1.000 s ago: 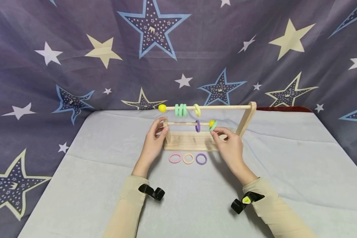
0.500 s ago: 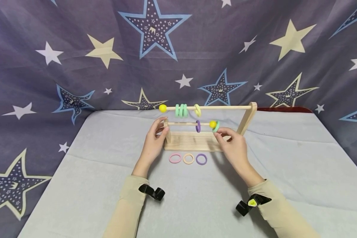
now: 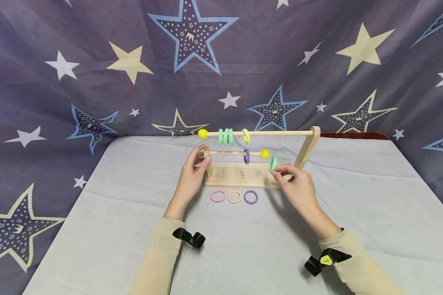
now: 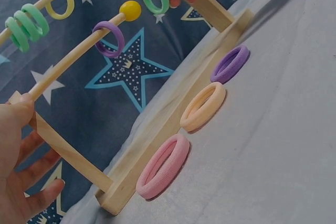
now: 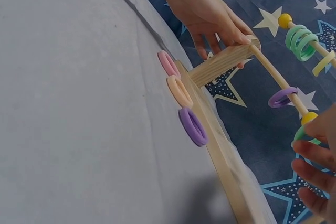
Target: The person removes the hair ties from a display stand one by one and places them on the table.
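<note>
My right hand [image 3: 299,186] pinches a mint-green hair tie [image 3: 272,164] between thumb and fingertips. The tie hangs in the air, right of and slightly below the yellow ball [image 3: 265,153] that ends the lower rod of a wooden rack [image 3: 240,176]. My left hand [image 3: 188,172] grips the rack's short upright [image 4: 73,153], its thumb at the top and its other fingers behind. A purple hair tie [image 3: 247,156] hangs on the lower rod. On the upper rod hang several hair ties: mint-green ones [image 3: 226,137] and a yellow one [image 3: 246,136].
In front of the rack, a pink hair tie [image 3: 218,201], a peach one [image 3: 234,202] and a purple one [image 3: 251,203] lie in a row on the grey cloth [image 3: 229,254]. The rack's tall upright [image 3: 307,147] stands at right. A star-patterned curtain [image 3: 192,94] hangs behind.
My right hand has moved right and toward me with the mint-green hair tie, which overlapped the yellow ball and now sits apart from it. My left hand has stayed at the upright.
</note>
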Motion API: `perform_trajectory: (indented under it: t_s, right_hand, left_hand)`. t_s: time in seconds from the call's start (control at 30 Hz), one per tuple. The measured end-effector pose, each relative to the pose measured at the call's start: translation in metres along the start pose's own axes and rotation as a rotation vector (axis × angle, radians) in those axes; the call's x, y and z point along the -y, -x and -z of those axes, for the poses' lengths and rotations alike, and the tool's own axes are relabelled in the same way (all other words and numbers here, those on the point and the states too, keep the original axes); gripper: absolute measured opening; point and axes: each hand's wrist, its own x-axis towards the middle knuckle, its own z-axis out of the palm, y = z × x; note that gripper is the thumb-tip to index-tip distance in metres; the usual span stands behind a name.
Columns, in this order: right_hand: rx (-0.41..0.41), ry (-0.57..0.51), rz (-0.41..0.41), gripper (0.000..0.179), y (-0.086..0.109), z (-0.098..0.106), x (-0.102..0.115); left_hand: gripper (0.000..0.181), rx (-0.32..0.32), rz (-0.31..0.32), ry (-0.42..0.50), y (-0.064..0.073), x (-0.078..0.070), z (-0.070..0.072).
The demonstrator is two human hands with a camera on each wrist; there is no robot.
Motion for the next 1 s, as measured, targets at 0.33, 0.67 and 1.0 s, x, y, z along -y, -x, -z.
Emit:
perform_trajectory:
  t_s: [0.33,0.67,1.0]
  right_hand:
    - [0.107,0.07,0.017,0.01,0.004,0.007,-0.002]
    - [0.213,0.139,0.13,0.008,0.009,0.012,-0.007]
    - [0.324,0.227,0.216,0.011,0.015,0.015,-0.009]
  left_hand:
    - [0.043,0.016,0.048,-0.004,0.006,-0.026,0.001]
    - [0.042,0.018,0.039,-0.007,0.011,-0.043,0.003]
    - [0.043,0.014,0.037,-0.003,0.011,-0.04,0.003]
